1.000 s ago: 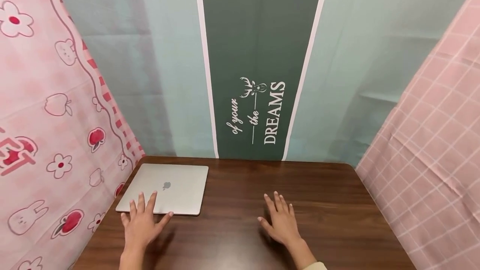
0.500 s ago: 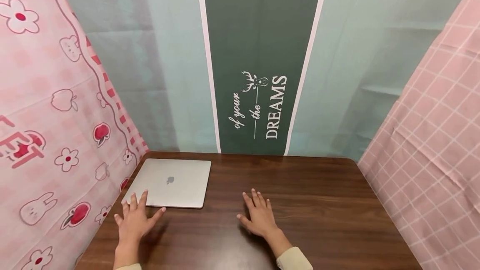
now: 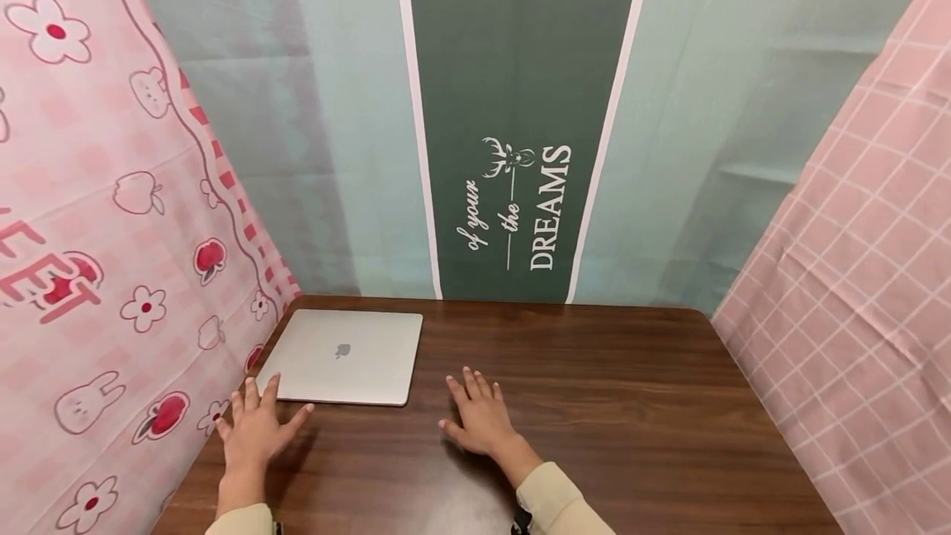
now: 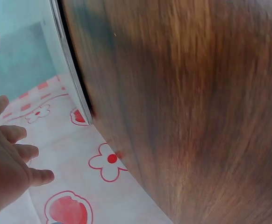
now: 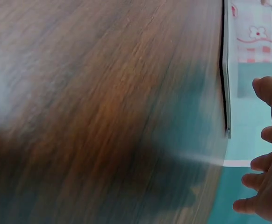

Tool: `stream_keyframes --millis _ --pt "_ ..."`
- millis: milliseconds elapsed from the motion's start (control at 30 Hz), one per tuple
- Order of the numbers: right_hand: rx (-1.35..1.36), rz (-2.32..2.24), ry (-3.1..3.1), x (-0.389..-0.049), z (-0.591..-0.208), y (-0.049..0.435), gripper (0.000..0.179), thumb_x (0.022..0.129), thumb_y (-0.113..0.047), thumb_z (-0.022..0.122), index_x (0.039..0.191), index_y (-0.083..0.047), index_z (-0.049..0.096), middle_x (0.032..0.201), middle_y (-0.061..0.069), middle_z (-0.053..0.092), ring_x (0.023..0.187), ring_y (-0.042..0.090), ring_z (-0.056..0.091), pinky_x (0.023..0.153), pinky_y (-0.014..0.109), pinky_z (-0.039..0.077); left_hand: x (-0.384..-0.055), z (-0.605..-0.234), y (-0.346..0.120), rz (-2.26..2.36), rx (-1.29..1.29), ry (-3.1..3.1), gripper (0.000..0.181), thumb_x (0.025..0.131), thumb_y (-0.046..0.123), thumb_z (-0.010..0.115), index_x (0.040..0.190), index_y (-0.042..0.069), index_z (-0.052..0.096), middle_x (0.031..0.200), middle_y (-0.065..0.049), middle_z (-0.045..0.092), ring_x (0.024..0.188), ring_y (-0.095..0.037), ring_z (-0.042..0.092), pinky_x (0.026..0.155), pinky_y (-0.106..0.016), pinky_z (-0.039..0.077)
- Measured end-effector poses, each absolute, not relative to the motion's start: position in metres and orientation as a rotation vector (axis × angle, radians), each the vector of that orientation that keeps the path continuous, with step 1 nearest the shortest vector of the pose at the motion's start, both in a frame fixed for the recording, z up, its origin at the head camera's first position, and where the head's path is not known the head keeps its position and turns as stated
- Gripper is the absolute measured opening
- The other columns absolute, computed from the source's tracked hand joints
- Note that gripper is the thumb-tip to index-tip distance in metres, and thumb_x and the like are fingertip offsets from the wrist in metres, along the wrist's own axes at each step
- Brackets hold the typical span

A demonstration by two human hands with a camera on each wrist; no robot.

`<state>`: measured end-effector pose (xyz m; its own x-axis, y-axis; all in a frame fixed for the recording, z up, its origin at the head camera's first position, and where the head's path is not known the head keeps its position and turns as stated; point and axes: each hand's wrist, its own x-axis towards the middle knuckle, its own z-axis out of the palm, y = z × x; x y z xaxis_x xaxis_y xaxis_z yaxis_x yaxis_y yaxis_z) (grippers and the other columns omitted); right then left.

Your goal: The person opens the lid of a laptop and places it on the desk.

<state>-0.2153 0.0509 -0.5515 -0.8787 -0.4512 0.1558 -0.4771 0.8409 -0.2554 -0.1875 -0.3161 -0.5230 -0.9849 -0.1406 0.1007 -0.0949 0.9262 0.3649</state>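
Note:
A closed silver laptop with an apple logo on its lid lies flat at the far left of the brown wooden table. My left hand, fingers spread, hovers by the laptop's front left corner, its fingertips overlapping that edge in the head view. To the right of the laptop, my right hand is held over the table with fingers apart and nothing in them. Both wrist views catch the laptop's thin edge, on the left and as a thin strip on the right, beyond the outstretched fingers.
A pink curtain with flowers and apples hangs along the table's left side. On the right is a pink checked curtain. Behind the table's back edge hangs a green cloth with white lettering.
My right hand has moved left towards the laptop. The left hand has shifted a little left and back from the lid. The head view has tilted slightly, and the laptop stays closed.

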Motion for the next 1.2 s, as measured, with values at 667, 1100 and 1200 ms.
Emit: stream_keyframes --millis 667,1100,1200 --pt "0.929 0.473 -2.863 -0.233 -0.560 0.011 0.066 0.089 -0.040 0.057 0.143 -0.008 0.035 0.140 0.021 0.037 0.126 0.035 0.037 0.098 0.048 0.034 -0.207 -0.539 -0.338 -0.614 0.231 -2.993 0.094 0.081 0.063 0.055 0.141 -0.002 0.023 0.138 -0.044 0.011 0.122 -0.062 0.010 0.084 -0.078 0.010" --pt "0.771 1.035 -2.825 -0.242 -0.564 -0.017 0.067 0.086 -0.026 0.065 0.139 0.003 0.036 0.133 0.024 0.044 0.121 0.036 0.042 0.097 0.044 0.036 -0.219 -0.539 -0.348 -0.793 0.283 -2.971 0.105 0.078 0.059 0.062 0.140 -0.013 0.016 0.137 -0.044 0.013 0.125 -0.058 0.014 0.095 -0.068 0.018" --pt "0.653 1.311 -2.753 -0.244 -0.564 -0.023 0.068 0.082 -0.021 0.069 0.135 0.007 0.038 0.129 0.025 0.047 0.116 0.038 0.047 0.093 0.043 0.040 -0.220 -0.540 -0.351 -0.845 0.265 -2.963 0.104 0.079 0.053 0.065 0.138 -0.017 0.016 0.136 -0.044 0.017 0.125 -0.056 0.017 0.099 -0.062 0.017"
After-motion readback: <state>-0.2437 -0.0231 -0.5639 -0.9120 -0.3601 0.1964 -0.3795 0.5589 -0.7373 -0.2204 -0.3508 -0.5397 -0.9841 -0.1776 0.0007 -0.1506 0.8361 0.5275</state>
